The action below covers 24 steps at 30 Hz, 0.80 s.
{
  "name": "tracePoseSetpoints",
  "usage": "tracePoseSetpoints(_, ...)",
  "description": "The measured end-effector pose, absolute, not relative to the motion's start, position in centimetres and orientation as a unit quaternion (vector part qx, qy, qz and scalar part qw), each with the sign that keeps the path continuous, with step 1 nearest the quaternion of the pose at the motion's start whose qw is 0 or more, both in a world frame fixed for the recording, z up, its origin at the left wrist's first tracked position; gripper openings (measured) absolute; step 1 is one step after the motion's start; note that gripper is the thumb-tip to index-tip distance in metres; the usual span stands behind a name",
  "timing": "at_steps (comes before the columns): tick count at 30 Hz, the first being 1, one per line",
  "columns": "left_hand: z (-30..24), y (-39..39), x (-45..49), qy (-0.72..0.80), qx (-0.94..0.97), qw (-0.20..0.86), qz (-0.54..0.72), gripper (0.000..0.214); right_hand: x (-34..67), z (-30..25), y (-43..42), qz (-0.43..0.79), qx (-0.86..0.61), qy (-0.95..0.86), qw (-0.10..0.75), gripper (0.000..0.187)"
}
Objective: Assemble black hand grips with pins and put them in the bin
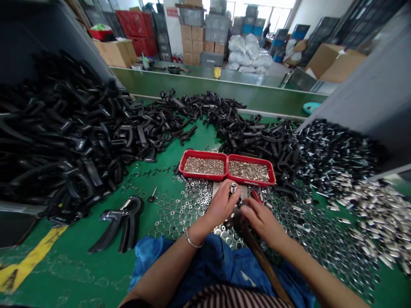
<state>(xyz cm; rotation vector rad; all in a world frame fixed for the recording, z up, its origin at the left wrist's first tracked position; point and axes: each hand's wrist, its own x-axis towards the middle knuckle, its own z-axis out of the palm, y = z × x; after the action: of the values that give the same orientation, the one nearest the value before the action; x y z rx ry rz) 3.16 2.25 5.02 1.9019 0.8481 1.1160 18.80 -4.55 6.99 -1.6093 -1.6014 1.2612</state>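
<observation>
My left hand point(221, 203) is closed, thumb and fingers pinching a small shiny metal sleeve point(233, 187) above a metal plate point(216, 187). Close beside it, my right hand point(261, 220) has its fingers curled inward by a dark part; what they hold is hidden. Below the hands, a wooden handle point(265, 263) slants across my lap, its upper end partly covered. A red-handled tool point(256, 196) lies just behind my right hand. Two red trays point(226, 164) full of small metal pins stand beyond the plate.
Loose metal rings point(175, 214) surround the work spot. An assembled hand-grip exerciser point(123, 222) lies left. Black handles point(96, 132) pile up at left and behind. Dark-headed screws point(340, 149) and silver sleeves point(379, 214) heap at right. A green ledge point(199, 87) runs behind.
</observation>
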Motion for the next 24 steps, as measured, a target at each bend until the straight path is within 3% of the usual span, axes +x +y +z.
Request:
tracePoseSetpoints(2, 5.4, 2.2, 3.0, 0.338, 0.745, 0.376, 0.434, 0.021, 18.6, 7.0, -4.6, 0.42, -0.605, -0.607, 0.298, 0.049)
tracePoseSetpoints(6, 5.7, 2.9, 2.7, 0.348, 0.793, 0.34, 0.366, 0.019, 18.6, 7.1, -5.2, 0.543, -0.552, -0.576, 0.26, 0.058)
tracePoseSetpoints(11, 4.0, 4.3, 3.0, 0.368, 0.893, 0.218, 0.141, 0.013, 19.9, 6.3, -8.8, 0.263, -0.639, -0.704, 0.163, 0.029)
tracePoseSetpoints(14, 3.6, 4.6, 3.7, 0.332, 0.929, 0.149, 0.065, 0.02, 21.1, 4.8, -11.7, 0.165, -0.645, -0.736, 0.12, 0.022)
tracePoseSetpoints(16, 4.6, 5.3, 4.5, 0.319, 0.937, 0.13, 0.066, 0.029, 21.7, 3.7, -13.1, 0.138, -0.642, -0.743, 0.13, 0.024)
tracePoseSetpoints(20, 7.3, 8.8, 7.2, 0.333, 0.935, 0.075, 0.094, 0.022, 21.8, 2.0, -14.0, 0.157, -0.641, -0.734, 0.162, 0.035)
tracePoseSetpoints(24, 7.8, 13.5, 10.3, 0.37, 0.929, 0.021, 0.012, 0.019, 21.3, 1.2, -13.8, 0.17, -0.648, -0.724, 0.162, 0.041)
